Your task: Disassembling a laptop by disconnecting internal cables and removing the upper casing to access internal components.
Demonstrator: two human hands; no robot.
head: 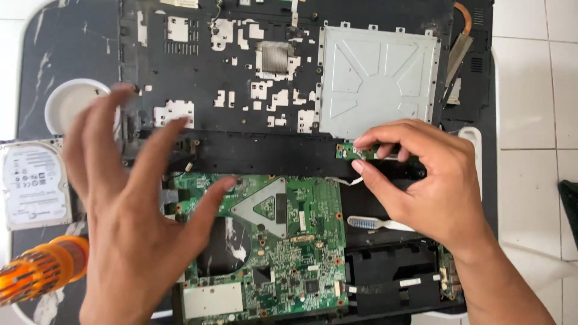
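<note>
Hands, two: left hand [129, 204] spread above one green motherboard [283, 241], right hand [421, 180] pinching one small circuit board [349, 150].

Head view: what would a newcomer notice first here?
The green motherboard lies bare at the centre bottom, with the black laptop shell and its silver plate above. The right hand pinches a small green board; the left hand hovers open, spread beside a hard drive.

Bare hands [135, 229], no sleeves
</note>
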